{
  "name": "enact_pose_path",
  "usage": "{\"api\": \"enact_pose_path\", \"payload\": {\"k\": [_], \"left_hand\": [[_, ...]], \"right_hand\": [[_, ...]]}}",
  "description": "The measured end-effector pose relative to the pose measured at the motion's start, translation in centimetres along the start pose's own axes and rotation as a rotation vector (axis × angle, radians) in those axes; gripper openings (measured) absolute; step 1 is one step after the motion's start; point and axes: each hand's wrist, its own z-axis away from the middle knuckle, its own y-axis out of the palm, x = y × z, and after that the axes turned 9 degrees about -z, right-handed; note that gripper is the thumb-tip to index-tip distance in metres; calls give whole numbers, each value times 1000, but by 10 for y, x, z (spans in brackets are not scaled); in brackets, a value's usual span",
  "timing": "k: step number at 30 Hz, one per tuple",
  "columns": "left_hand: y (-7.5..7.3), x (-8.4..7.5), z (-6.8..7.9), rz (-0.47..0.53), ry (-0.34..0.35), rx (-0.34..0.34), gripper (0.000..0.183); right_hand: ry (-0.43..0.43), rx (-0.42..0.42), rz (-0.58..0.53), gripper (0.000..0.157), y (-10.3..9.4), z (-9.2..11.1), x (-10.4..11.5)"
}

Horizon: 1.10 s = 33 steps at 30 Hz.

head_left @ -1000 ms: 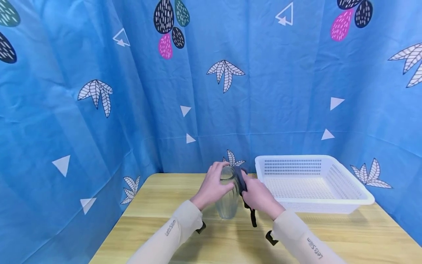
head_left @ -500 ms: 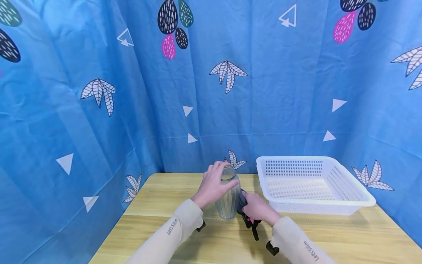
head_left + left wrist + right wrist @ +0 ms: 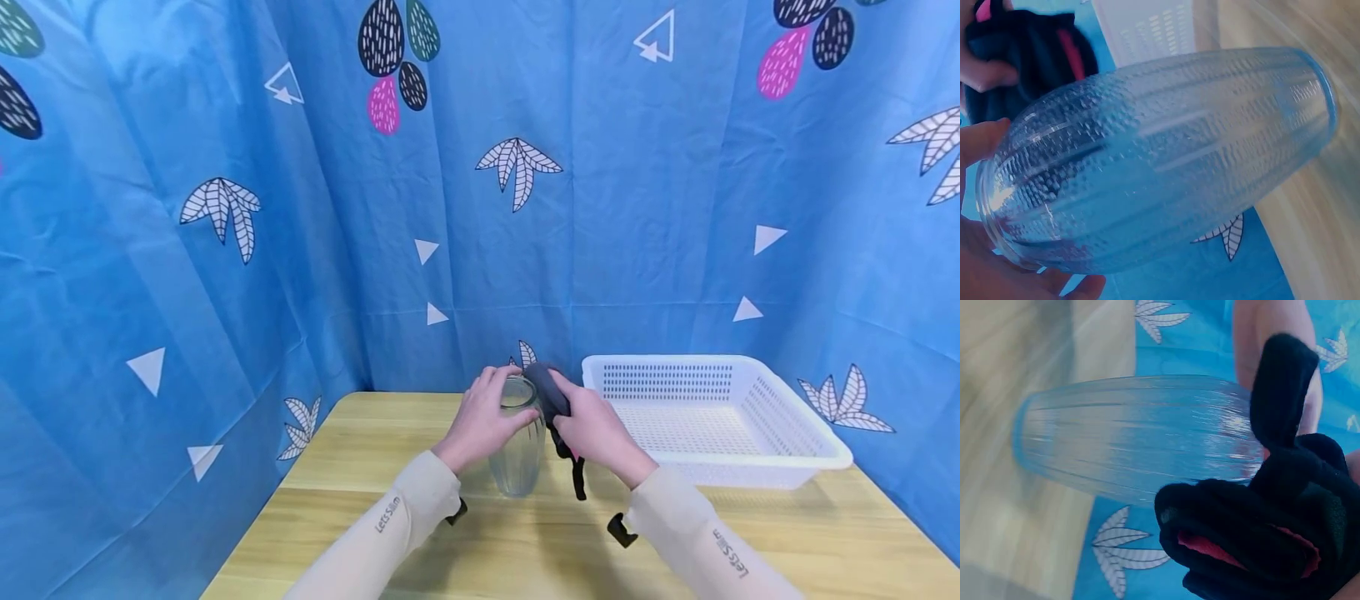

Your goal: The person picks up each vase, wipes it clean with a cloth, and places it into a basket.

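A clear ribbed glass vase (image 3: 517, 454) stands upright on the wooden table. My left hand (image 3: 483, 421) grips it around the rim, thumb on the near side and fingers beyond. In my right hand (image 3: 596, 425) is a bunched black fabric piece (image 3: 551, 392) with pink inside, which looks like a glove. It lies against the vase's upper right side, near the rim. The right wrist view shows the black glove (image 3: 1285, 387) with finger-like parts sticking out, overlapping the vase (image 3: 1135, 434). The left wrist view has the vase (image 3: 1166, 162) large in front.
A white perforated plastic basket (image 3: 720, 458) sits on the table to the right of my right hand. Behind the wooden table (image 3: 360, 433) hangs a blue patterned curtain (image 3: 645, 233), which also runs along both sides.
My right hand went down the vase's right side with the black glove, then came back up near the rim. The left hand has kept its grip, and the vase has stayed in place.
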Motion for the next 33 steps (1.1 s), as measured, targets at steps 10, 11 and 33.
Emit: {"api": "enact_pose_path", "payload": {"k": [10, 11, 33], "left_hand": [[-1, -1, 0, 85, -7, 44, 69], [-1, 0, 0, 83, -8, 44, 69], [1, -4, 2, -204, -20, -45, 74]], "right_hand": [[26, 86, 98, 75, 16, -6, -11], [27, 102, 101, 72, 19, -7, -16], [55, 157, 53, 65, 35, 4, -37]]}}
